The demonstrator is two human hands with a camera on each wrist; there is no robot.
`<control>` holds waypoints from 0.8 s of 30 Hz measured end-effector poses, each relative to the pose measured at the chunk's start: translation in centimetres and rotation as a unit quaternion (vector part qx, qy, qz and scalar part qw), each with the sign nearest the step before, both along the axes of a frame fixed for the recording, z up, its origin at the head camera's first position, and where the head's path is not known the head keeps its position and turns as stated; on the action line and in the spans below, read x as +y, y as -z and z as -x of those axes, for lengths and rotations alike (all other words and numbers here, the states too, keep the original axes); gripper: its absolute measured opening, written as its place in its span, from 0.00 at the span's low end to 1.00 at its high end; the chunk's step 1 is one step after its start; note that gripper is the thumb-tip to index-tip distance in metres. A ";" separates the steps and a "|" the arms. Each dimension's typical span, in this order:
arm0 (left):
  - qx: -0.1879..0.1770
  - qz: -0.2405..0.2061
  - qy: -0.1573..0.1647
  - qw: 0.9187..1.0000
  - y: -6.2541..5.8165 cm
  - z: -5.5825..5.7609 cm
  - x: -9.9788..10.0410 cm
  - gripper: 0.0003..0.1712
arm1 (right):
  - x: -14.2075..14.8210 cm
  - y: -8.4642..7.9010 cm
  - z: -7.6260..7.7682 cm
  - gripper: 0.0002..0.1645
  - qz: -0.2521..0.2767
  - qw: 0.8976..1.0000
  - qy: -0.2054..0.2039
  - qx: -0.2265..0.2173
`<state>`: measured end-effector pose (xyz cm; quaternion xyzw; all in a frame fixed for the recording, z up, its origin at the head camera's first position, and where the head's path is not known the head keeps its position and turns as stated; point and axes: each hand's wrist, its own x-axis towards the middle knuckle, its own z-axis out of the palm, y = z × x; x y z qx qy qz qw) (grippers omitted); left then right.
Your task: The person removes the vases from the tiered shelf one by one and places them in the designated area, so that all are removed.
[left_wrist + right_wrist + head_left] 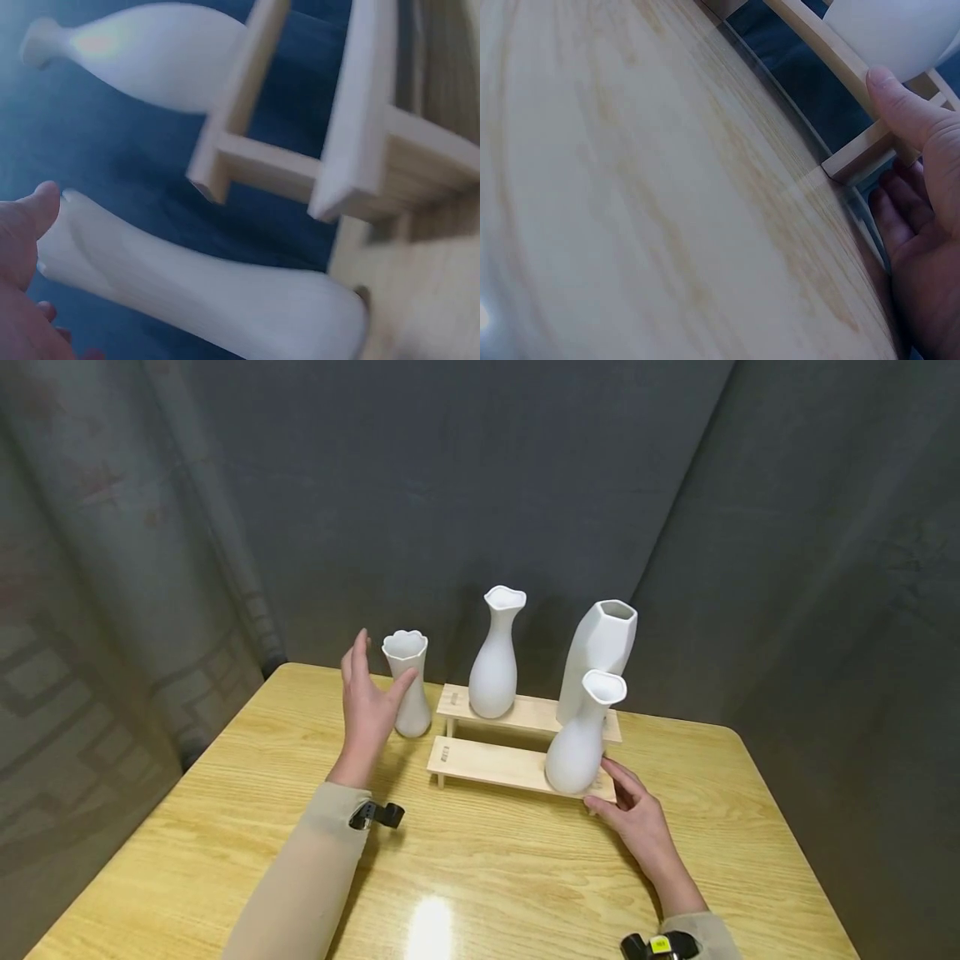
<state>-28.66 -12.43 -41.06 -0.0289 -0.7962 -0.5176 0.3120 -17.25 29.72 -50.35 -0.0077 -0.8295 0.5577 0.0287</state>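
My left hand is beside a white vase with a scalloped rim, thumb and fingers spread apart around its left side. In the left wrist view that vase reaches past the thumb; whether they touch I cannot tell. At the right end of a two-tier wooden stand, my right hand grips the lower tier, its thumb at the front edge and its fingers around the end. Just above that hand, a round-bellied white vase stands on the lower tier.
On the upper tier stand a slim white vase with a wavy rim at left and a faceted white vase at right, partly hidden by the front one. Dark curtains hang behind the wooden table.
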 end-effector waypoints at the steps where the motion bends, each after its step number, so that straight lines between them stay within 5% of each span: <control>1: 0.007 0.002 -0.002 1.000 -0.4 -0.2 0.1 0.58 | 0.0 0.0 0.0 0.49 0.000 1.000 -0.001 -0.001; 11: 0.074 0.013 -0.005 0.997 -3.7 -3.3 2.0 0.57 | 0.0 -0.2 0.0 0.49 0.000 1.000 -0.001 -0.002; 20: 0.136 0.026 0.067 0.988 -5.9 -6.0 5.8 0.56 | 0.2 -0.3 0.0 0.49 -0.009 1.000 -0.002 -0.004; 24: 0.137 0.015 0.097 0.986 -6.3 -6.9 7.6 0.55 | 0.2 -0.2 0.0 0.49 -0.009 1.000 -0.003 -0.006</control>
